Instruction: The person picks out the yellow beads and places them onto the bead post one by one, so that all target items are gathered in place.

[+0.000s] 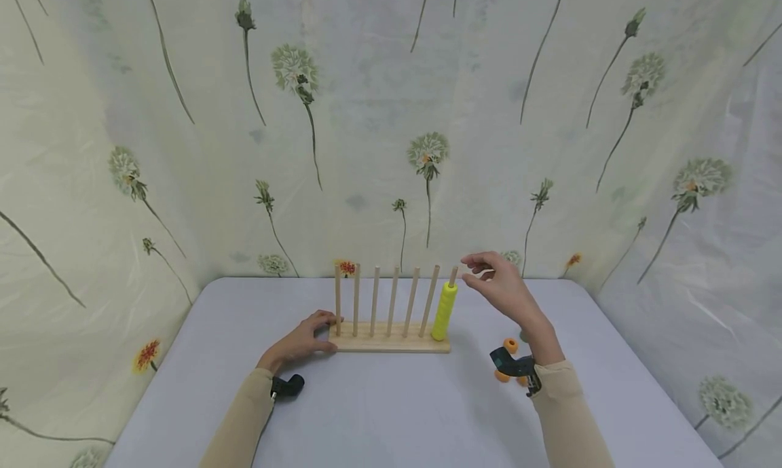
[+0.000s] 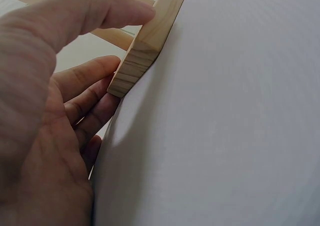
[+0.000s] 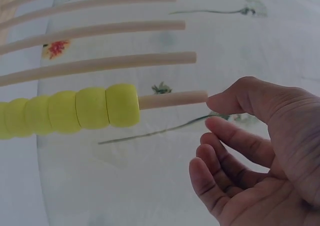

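Note:
A wooden peg rack with a row of upright dowels stands on the table. Its rightmost dowel carries a stack of yellow beads, and the dowel's bare tip sticks out above them. My left hand holds the left end of the base, thumb along the front edge and fingers behind. Beside the tip of the beaded dowel is my right hand, holding nothing. Its thumb and index finger are apart and its other fingers bend loosely in the right wrist view.
Several orange beads lie on the table by the right forearm, which partly hides them. A dark green piece shows just behind that wrist. The white-covered table ends at a flower-printed curtain.

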The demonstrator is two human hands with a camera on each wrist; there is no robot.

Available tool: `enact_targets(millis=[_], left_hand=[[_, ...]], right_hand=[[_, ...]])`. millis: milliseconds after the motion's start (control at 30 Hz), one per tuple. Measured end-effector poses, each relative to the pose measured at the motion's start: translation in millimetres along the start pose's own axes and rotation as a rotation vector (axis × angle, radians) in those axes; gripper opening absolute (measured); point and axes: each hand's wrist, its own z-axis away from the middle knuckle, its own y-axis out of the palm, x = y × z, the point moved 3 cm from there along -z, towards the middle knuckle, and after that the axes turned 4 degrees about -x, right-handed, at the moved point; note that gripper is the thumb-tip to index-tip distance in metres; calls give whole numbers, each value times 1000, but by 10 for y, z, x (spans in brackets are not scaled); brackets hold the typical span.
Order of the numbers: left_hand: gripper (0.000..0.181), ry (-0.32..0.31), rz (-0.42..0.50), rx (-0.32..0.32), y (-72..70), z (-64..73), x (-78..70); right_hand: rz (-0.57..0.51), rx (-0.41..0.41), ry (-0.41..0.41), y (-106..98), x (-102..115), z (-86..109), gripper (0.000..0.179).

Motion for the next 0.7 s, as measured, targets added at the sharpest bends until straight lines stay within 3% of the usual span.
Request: enact_targets(millis=[700], left_hand=[[66, 17, -19, -7, -47, 50, -26]], right_hand=[[55, -25, 58, 33, -275, 220, 34]])
